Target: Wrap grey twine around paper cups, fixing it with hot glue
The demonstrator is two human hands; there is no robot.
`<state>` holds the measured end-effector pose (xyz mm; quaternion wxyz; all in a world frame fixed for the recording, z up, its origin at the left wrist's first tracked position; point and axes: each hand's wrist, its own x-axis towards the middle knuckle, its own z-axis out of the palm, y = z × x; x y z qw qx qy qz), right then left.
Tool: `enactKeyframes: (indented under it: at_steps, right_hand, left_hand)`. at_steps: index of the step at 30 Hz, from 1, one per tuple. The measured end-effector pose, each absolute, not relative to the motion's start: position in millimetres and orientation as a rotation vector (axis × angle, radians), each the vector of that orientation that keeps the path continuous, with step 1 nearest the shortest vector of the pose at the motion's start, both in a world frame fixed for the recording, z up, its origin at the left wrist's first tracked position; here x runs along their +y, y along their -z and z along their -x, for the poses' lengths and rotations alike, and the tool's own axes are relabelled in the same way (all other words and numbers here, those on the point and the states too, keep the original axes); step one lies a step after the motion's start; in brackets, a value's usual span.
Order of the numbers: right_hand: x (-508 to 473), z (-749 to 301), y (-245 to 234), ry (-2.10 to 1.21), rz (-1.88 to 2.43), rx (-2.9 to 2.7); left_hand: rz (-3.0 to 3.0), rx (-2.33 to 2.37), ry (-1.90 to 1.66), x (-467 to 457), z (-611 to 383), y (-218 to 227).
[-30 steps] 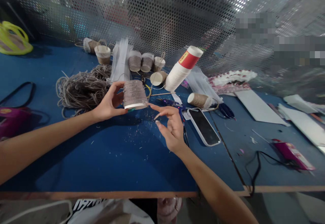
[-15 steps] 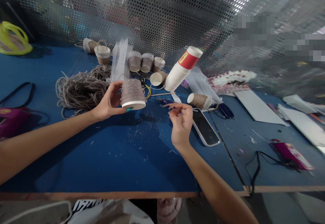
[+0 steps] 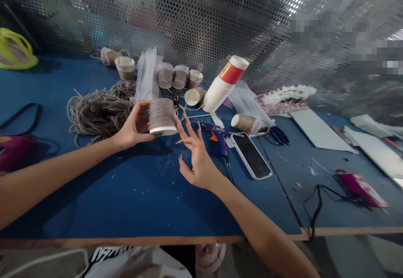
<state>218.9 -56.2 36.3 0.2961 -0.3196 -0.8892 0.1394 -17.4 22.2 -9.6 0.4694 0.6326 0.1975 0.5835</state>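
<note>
My left hand (image 3: 134, 127) is closed round a paper cup (image 3: 162, 115) wrapped in grey-brown yarn, held tilted above the table with its white rim facing down toward me. My right hand (image 3: 195, 158) is open beside the cup, fingers spread, fingertips close to its right side; whether they touch it I cannot tell. Just right of that hand lies a blue glue gun (image 3: 220, 137) with an orange trigger and a black cord. A heap of grey-brown yarn (image 3: 97, 112) lies behind my left forearm.
A leaning stack of white paper cups (image 3: 218, 93) stands behind. Several wrapped cups (image 3: 165, 76) line the back near a mesh screen (image 3: 189, 26). A phone (image 3: 252, 156) lies right of the glue gun, and a magenta device (image 3: 362, 189) farther right. White boards (image 3: 321, 131) lie at the right.
My right hand has moved left from over the glue gun to the cup, and its fingers have spread. The glue gun now shows. My left hand keeps its hold on the cup.
</note>
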Motion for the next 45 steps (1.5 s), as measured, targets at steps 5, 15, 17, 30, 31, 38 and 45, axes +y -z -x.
enactKeyframes:
  at_steps: [5,15,17,30,31,38,45]
  right_hand:
    - [-53,-223,-32,-0.497,1.014,-2.214]
    - [-49,-217,-34,-0.436,0.782,-2.059]
    - [-50,-213,-33,-0.504,0.761,-2.119]
    - [-51,-204,-24,-0.584,0.771,-2.288]
    - [-51,-203,-24,-0.573,0.774,-2.308]
    - [-50,-208,-24,-0.650,0.800,-2.260]
    - [-49,-219,-25,-0.864,1.026,-1.921]
  left_hand:
    - [-1.554,0.558,-1.454,25,21,11]
    - [-1.748,0.444,-1.368,26,16,7]
    - [-1.796,0.425,-1.347,24,14,6]
    - [-2.145,0.607,-1.261,15,13,9]
    - [-2.149,0.620,-1.266,14,13,8]
    - [-2.045,0.745,-1.367,14,14,0]
    - [-1.975,0.976,-1.479,26,16,11]
